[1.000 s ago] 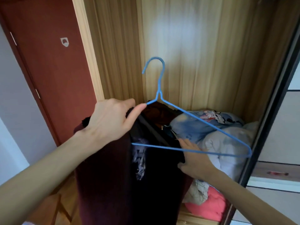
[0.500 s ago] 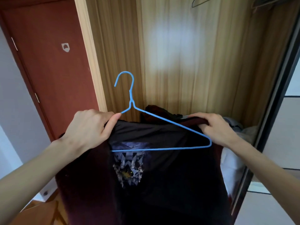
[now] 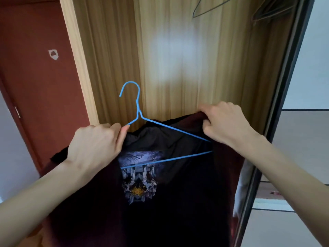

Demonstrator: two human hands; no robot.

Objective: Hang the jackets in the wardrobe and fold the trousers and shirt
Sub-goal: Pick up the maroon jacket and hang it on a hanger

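A dark maroon jacket [image 3: 178, 202] with a black lining and a printed patch hangs open in front of me, draped on a blue wire hanger [image 3: 138, 111]. My left hand [image 3: 96, 145] grips the jacket's left shoulder together with the hanger's left arm. My right hand [image 3: 226, 123] grips the jacket's right shoulder cloth, pulled over the hanger's right end, which is hidden. The hanger's hook points up in front of the wardrobe's wooden back wall [image 3: 178, 59].
Dark empty wire hangers [image 3: 210, 8] hang at the top of the wardrobe. The wardrobe's dark sliding-door frame [image 3: 277, 97] runs down the right side. A red door [image 3: 35, 77] stands to the left.
I have lifted the jacket and hanger higher into the wardrobe. My right hand moved from the hanger's lower bar to the right shoulder and pulled cloth over the hanger's end.
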